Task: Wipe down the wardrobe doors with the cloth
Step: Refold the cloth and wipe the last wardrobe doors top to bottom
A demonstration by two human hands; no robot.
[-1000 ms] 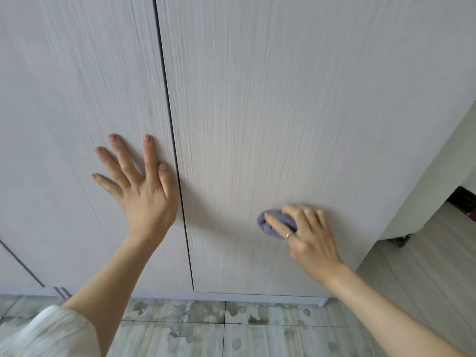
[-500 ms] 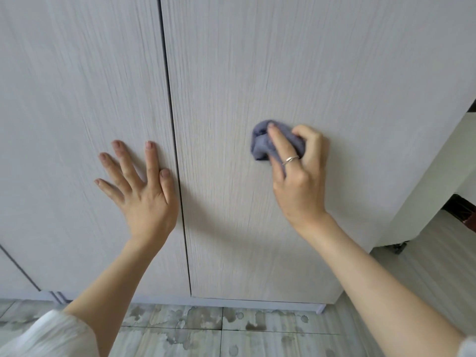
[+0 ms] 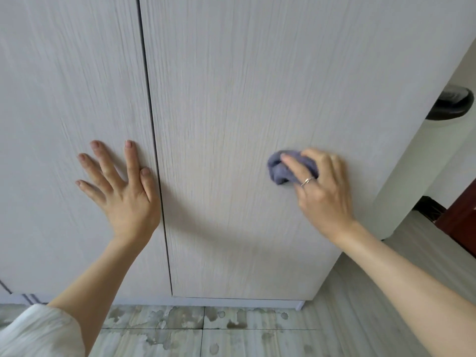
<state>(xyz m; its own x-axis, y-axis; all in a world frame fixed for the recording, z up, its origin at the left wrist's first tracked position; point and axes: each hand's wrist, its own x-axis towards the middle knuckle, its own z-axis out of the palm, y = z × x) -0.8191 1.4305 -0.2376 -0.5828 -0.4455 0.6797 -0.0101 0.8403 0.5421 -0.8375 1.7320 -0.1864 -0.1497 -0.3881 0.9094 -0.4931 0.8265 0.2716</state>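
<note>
A white sleeve covers the person's left upper forearm at the lower left corner, and the bare forearm rises from it toward the wardrobe. The left hand lies flat against the left door, its fingers straight and spread wide, holding nothing; the thumb points up alongside the dark gap between the two doors, just left of it. The palm sits below the fingertips, the wrist bent back so the hand braces on the panel.

Right of the gap, the right door of pale wood grain fills the middle of the view. The purple cloth is bunched into a wad and pressed against this door, well to the right of the left thumb. The right hand grips it: the fingers curl over the top of the wad, the forefinger stretched across its front, a ring on that finger. Most of the cloth shows left of the knuckles. The right forearm reaches in from the lower right corner, the back of the hand facing the camera.

Below both wrists, stained floor tiles meet the wardrobe base. Beyond the door's right edge, a white wall stands, with a dark round object, too blurred to identify.
</note>
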